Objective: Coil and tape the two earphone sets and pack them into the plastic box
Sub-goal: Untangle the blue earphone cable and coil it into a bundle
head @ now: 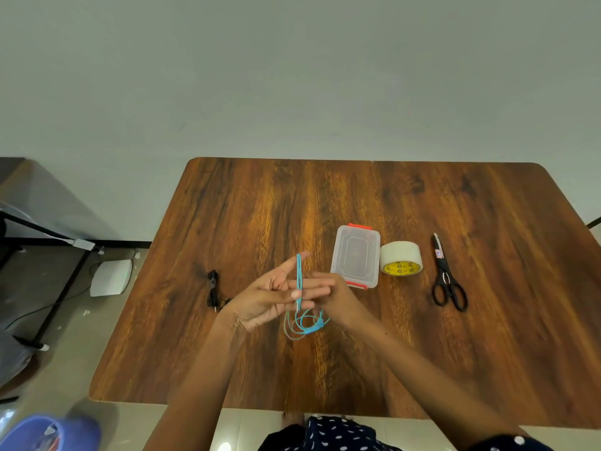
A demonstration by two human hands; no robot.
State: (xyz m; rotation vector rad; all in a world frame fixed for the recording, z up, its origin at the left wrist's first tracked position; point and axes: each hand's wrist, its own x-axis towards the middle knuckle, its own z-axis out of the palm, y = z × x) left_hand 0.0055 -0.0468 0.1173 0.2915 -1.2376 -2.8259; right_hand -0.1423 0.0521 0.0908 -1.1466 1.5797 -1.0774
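**A:** ok so how far along is this? Box [355, 255] sits on the counter [260, 206], lid on by the look of it, can't see anything inside.

**B:** Early, I'd say. The blue set [298, 281] is just left of the box, up in both hands. The left hand [266, 297] is flat and spread, the cord looped up over its long fingers [292, 266], with the thumb pressing the strands down. The right hand [331, 292] is curled in from the box side, looks like it's pinching the cord, though I can't tell exactly how. Most of the cord hangs loose below the hands, so only a turn or so is wound.

**A:** And the black set [213, 289]?

**B:** Lying on the counter, well left of the box, in a loose bundle. No tape on it that I can make out.

**A:** Tape [401, 258]?

**B:** Touching the box's right side, untouched. Scissors [447, 281] further right. So left to do: finish coiling blue, tape it, do black, open the box, pack both.
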